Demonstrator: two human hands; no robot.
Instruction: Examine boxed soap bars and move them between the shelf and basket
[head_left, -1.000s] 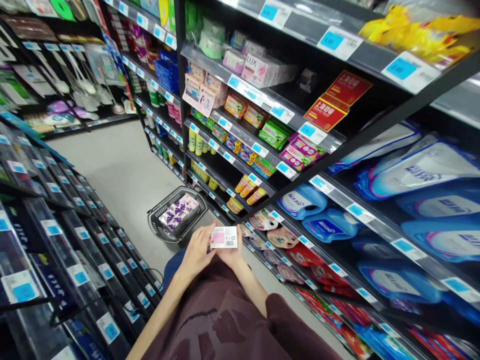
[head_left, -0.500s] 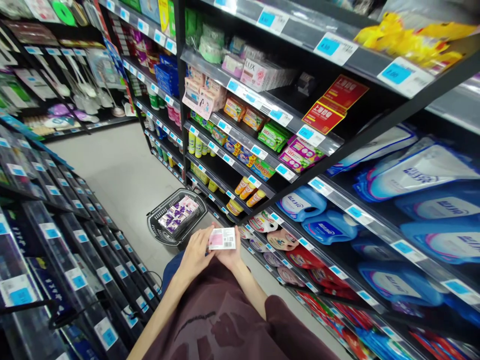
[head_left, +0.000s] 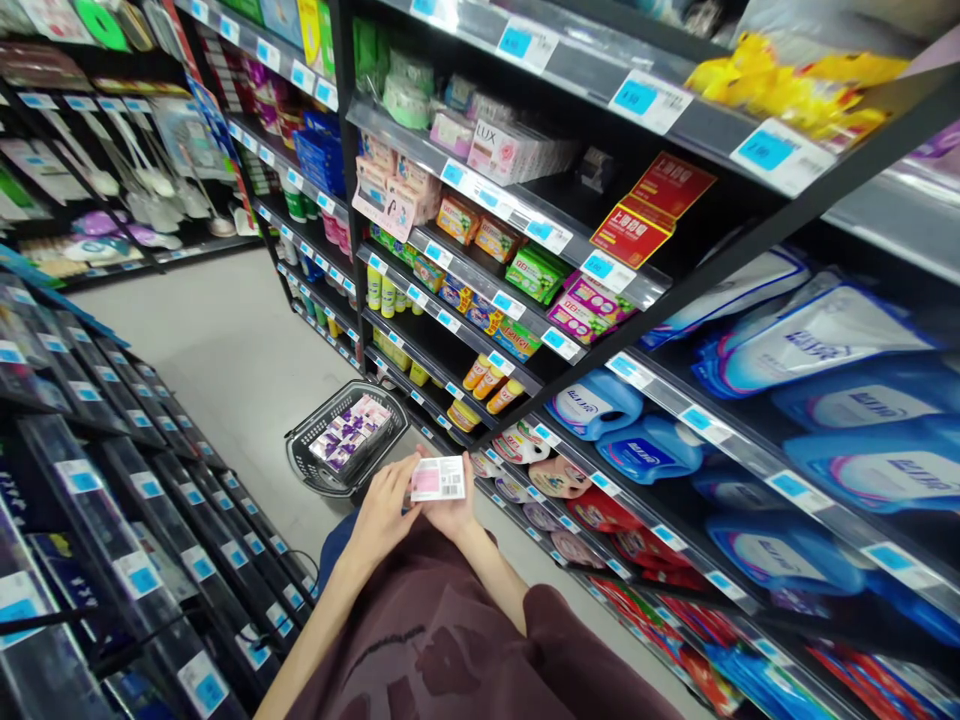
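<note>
While the left hand (head_left: 385, 508) and right hand (head_left: 452, 517) grasp the pink-and-white barcoded carton (head_left: 438, 479) by its edges before the maroon shirt (head_left: 480, 630), a loosened finger could drop it near the shopping basket (head_left: 302, 462).

Your little box (head_left: 438, 479) looks like smooth printed card, your shirt (head_left: 457, 630) is matt cloth, the basket's (head_left: 303, 452) plastic, and those blue bottles (head_left: 784, 550) are glossy plastic tbh.
</note>
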